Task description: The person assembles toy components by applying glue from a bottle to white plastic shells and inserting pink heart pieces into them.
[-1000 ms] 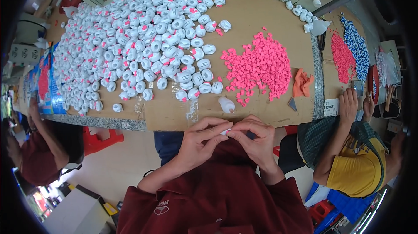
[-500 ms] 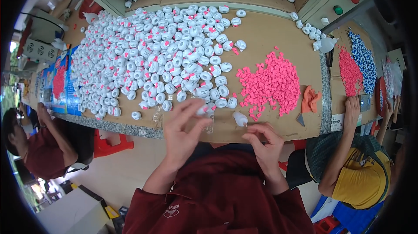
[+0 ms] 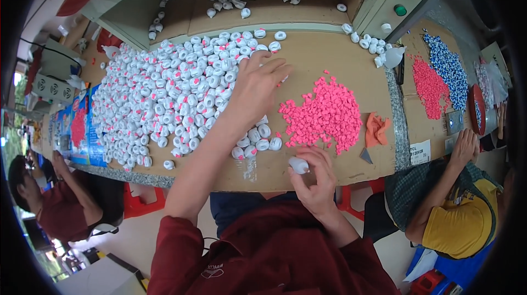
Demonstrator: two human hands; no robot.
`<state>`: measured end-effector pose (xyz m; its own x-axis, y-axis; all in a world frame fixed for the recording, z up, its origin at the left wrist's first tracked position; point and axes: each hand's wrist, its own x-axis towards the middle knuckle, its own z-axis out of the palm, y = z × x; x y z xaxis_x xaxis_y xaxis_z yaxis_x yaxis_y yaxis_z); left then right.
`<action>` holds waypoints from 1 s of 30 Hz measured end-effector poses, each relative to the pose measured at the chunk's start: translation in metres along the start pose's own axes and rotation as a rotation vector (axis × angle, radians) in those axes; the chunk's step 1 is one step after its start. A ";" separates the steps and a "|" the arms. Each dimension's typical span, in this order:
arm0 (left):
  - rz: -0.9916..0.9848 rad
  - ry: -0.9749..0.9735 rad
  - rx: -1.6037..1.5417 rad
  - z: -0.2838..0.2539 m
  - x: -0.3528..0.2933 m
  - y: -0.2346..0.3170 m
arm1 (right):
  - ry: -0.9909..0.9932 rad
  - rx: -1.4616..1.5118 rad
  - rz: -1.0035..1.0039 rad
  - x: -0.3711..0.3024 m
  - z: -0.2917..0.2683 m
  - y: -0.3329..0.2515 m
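My left hand [image 3: 257, 83] reaches over the right side of a broad heap of small white ring-shaped pieces [image 3: 164, 92], many with a pink bit on them. Its fingers are spread, the palm is turned down, and some white pieces are hidden beneath it. Near the table's front edge, my right hand [image 3: 318, 182] is closed around a small translucent white squeeze bottle [image 3: 298, 165], which lies between thumb and fingers. Just beyond that hand is a pile of small pink pieces [image 3: 324, 114].
An open-fronted machine [image 3: 379, 7] with more white pieces inside stands at the back. Crumpled orange material [image 3: 377, 128] and a dark triangular scrap [image 3: 366, 155] lie right of the pink pile. Other people sit at left and right, one in a yellow shirt [image 3: 458, 223].
My left hand has moved forward from the front edge onto the white heap; the white piece it held no longer shows. My right hand has wrapped around the squeeze bottle. The view has shifted.
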<state>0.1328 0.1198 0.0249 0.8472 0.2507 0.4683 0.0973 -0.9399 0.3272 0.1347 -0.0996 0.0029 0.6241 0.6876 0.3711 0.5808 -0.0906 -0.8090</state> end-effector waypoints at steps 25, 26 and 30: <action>-1.011 0.090 -1.534 -0.023 -0.169 0.075 | -0.161 0.220 0.171 -0.022 -0.031 -0.010; -1.013 0.093 -1.537 -0.022 -0.170 0.075 | -0.165 0.215 0.193 -0.023 -0.030 -0.011; -0.987 0.079 -1.494 -0.020 -0.171 0.075 | -0.160 0.218 0.195 -0.022 -0.027 -0.011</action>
<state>-0.0153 0.0107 -0.0141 0.7451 0.5850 -0.3202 -0.0444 0.5226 0.8514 0.1284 -0.1335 0.0163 0.6122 0.7787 0.1371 0.3225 -0.0875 -0.9425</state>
